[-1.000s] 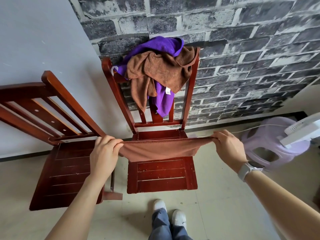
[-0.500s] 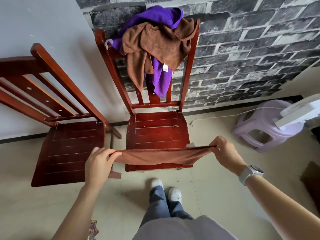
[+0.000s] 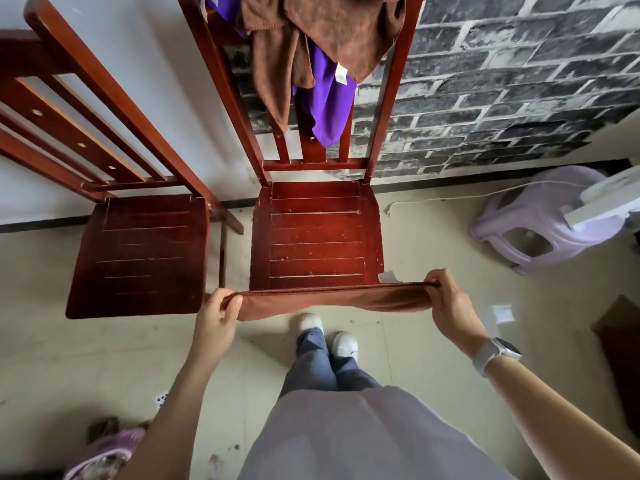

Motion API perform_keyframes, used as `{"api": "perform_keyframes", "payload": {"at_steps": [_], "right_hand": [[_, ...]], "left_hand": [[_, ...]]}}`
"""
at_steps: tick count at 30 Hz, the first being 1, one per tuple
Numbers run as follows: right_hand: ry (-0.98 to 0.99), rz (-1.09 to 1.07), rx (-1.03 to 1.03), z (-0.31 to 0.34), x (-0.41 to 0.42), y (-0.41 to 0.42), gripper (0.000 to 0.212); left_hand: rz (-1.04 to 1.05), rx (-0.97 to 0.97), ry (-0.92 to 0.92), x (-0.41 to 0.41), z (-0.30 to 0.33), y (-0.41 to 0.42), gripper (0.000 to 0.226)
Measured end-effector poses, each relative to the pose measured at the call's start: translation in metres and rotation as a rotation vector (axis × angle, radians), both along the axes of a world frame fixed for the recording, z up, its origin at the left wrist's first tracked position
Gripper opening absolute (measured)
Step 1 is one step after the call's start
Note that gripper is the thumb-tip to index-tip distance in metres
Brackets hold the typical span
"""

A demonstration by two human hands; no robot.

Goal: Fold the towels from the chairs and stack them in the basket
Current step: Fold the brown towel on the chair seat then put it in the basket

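I hold a brown towel [image 3: 332, 299] stretched flat between both hands, just in front of the middle chair's seat [image 3: 315, 233]. My left hand [image 3: 216, 315] pinches its left end and my right hand [image 3: 450, 306] pinches its right end, where a white tag sticks out. Over that chair's backrest hang another brown towel [image 3: 311, 36] and a purple towel [image 3: 329, 98]. The left chair [image 3: 138, 251] has a bare seat. At the bottom left edge shows part of a purple patterned basket [image 3: 104, 455], mostly cut off.
A lilac plastic stool [image 3: 540, 220] stands on the floor at the right with a white appliance [image 3: 606, 202] over it and a white cable along the wall. A brown box edge [image 3: 620, 344] is at far right. My feet stand right before the middle chair.
My hands have drawn the stretched towel back from over the chair seat toward my body. The view has tilted down, so my legs and the basket's edge now show.
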State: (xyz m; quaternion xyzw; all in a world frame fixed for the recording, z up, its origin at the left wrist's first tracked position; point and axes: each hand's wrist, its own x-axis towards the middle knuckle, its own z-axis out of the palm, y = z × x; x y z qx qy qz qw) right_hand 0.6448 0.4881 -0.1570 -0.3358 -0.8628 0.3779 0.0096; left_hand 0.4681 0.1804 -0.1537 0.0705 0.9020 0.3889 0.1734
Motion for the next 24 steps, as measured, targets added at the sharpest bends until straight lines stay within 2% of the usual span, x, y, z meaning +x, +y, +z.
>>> {"api": "perform_keyframes", "payload": {"at_steps": [1,3,12,24], "right_hand": [[-0.021,0.022,0.01,0.005,0.001,-0.003,0.01],[-0.138,0.006,-0.048,-0.039,-0.039,-0.011,0.011],[-0.142,0.01,-0.024,-0.034,-0.049,-0.011,0.012],[-0.073,-0.084,0.162,-0.134,-0.198,0.052,0.014]], "left_hand": [[-0.009,-0.02,0.034,0.003,0.0,0.0,0.014],[0.037,-0.125,-0.034,-0.029,-0.047,-0.016,0.015],[-0.042,-0.121,0.121,-0.045,-0.044,-0.004,0.015],[-0.167,-0.143,0.159,-0.211,-0.147,0.053,0.016]]}}
